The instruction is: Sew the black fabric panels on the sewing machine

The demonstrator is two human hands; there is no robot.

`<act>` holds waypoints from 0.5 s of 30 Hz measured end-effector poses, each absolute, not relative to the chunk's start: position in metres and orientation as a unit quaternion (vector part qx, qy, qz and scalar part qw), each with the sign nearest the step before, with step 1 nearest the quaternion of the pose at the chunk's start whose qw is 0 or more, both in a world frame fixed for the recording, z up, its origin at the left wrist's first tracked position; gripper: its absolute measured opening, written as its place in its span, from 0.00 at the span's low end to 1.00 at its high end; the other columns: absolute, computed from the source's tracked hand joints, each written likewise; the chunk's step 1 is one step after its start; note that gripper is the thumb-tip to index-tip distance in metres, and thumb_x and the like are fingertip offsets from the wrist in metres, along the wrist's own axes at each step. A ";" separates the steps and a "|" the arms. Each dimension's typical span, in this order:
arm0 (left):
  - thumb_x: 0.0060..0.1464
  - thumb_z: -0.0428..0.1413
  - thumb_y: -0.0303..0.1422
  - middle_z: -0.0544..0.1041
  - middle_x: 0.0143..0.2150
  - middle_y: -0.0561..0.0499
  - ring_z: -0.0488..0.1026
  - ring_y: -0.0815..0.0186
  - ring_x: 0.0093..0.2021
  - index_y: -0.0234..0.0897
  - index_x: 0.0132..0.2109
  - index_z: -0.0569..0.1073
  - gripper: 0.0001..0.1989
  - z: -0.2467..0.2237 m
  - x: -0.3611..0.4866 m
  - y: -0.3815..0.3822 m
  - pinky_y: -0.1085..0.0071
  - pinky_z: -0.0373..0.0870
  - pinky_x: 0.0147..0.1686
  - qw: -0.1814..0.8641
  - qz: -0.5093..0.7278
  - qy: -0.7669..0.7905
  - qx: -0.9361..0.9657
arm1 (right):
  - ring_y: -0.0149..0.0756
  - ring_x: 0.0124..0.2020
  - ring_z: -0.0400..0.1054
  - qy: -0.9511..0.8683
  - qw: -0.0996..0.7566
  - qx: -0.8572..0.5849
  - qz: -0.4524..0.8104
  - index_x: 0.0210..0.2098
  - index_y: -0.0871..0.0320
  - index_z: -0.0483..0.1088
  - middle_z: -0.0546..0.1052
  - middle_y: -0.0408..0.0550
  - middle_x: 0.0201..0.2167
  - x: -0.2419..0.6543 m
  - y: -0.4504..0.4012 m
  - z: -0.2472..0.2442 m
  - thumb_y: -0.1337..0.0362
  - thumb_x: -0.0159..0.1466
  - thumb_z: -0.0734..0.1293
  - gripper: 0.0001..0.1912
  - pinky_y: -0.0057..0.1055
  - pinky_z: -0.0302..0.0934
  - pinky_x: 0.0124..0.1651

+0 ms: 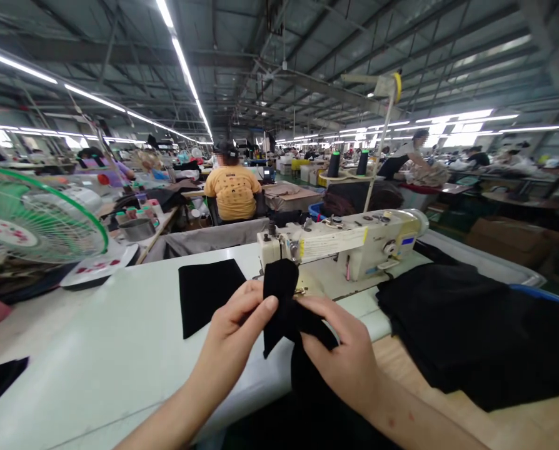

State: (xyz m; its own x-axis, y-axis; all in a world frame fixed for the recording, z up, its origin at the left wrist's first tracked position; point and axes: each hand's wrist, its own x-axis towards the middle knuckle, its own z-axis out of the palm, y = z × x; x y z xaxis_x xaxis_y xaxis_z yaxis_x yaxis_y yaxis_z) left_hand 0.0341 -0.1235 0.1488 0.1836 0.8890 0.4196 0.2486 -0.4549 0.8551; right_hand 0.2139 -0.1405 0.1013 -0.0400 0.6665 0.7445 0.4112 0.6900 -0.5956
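A piece of black fabric (pixel 281 281) is held up between my two hands, in front of the sewing machine (pixel 368 244). My left hand (pixel 239 319) pinches its left side between thumb and fingers. On the right, my right hand (pixel 340 347) grips a folded part of the same cloth, and some of it hangs down over the table's front edge. The machine's needle area is partly hidden behind the cloth. Flat on the pale table (pixel 134 337), just left of my left hand, lies a black fabric panel (pixel 207 294).
A heap of black fabric (pixel 476 325) lies right of the machine. A green-rimmed fan (pixel 40 215) stands at the left, beside a white tray (pixel 101 265). Two thread cones (pixel 334 165) stand behind the machine. A person in a yellow shirt (pixel 234 190) sits ahead.
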 end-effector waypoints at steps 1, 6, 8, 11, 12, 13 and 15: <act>0.59 0.56 0.41 0.73 0.33 0.51 0.70 0.64 0.36 0.38 0.28 0.75 0.15 0.153 0.030 -0.123 0.71 0.68 0.36 0.326 0.491 0.412 0.694 | 0.43 0.41 0.77 -0.688 0.587 -0.396 0.157 0.47 0.50 0.74 0.82 0.46 0.41 0.217 -0.142 0.105 0.66 0.63 0.67 0.13 0.38 0.73 0.46; 0.52 0.61 0.45 0.59 0.19 0.60 0.53 0.75 0.18 0.37 0.30 0.72 0.15 0.168 0.009 -0.106 0.77 0.51 0.17 0.389 0.436 0.470 0.662 | 0.41 0.36 0.77 -0.560 0.608 -0.458 0.327 0.39 0.55 0.75 0.82 0.45 0.34 0.236 -0.126 0.119 0.56 0.63 0.68 0.10 0.33 0.71 0.37; 0.49 0.62 0.44 0.62 0.19 0.61 0.53 0.77 0.16 0.36 0.31 0.72 0.15 0.175 0.005 -0.091 0.79 0.50 0.15 0.421 0.413 0.470 0.657 | 0.43 0.40 0.77 -0.550 0.612 -0.454 0.343 0.40 0.56 0.75 0.82 0.46 0.36 0.247 -0.105 0.122 0.56 0.58 0.72 0.14 0.35 0.71 0.41; 0.43 0.65 0.40 0.73 0.26 0.56 0.68 0.73 0.23 0.34 0.33 0.74 0.15 0.196 0.005 -0.074 0.77 0.66 0.23 0.410 0.453 0.440 0.658 | 0.44 0.38 0.77 -0.543 0.618 -0.438 0.363 0.40 0.57 0.75 0.82 0.46 0.35 0.263 -0.077 0.137 0.57 0.52 0.77 0.18 0.37 0.71 0.41; 0.42 0.66 0.40 0.76 0.28 0.55 0.71 0.71 0.26 0.34 0.34 0.74 0.16 0.206 0.005 -0.072 0.75 0.71 0.28 0.380 0.478 0.425 0.669 | 0.43 0.37 0.77 -0.543 0.630 -0.425 0.356 0.40 0.57 0.76 0.82 0.45 0.34 0.267 -0.073 0.145 0.57 0.52 0.77 0.18 0.37 0.72 0.40; 0.43 0.66 0.41 0.77 0.30 0.54 0.73 0.69 0.30 0.33 0.34 0.75 0.16 0.217 0.005 -0.073 0.74 0.73 0.33 0.337 0.499 0.412 0.684 | 0.42 0.37 0.77 -0.548 0.648 -0.407 0.338 0.40 0.57 0.76 0.82 0.44 0.35 0.271 -0.072 0.154 0.58 0.52 0.77 0.18 0.37 0.72 0.40; 0.48 0.65 0.42 0.78 0.33 0.54 0.75 0.67 0.35 0.32 0.38 0.77 0.17 0.236 -0.001 -0.084 0.70 0.74 0.39 0.227 0.533 0.399 0.711 | 0.40 0.38 0.77 -0.574 0.681 -0.363 0.274 0.43 0.55 0.77 0.82 0.42 0.37 0.277 -0.081 0.175 0.59 0.54 0.77 0.17 0.37 0.72 0.42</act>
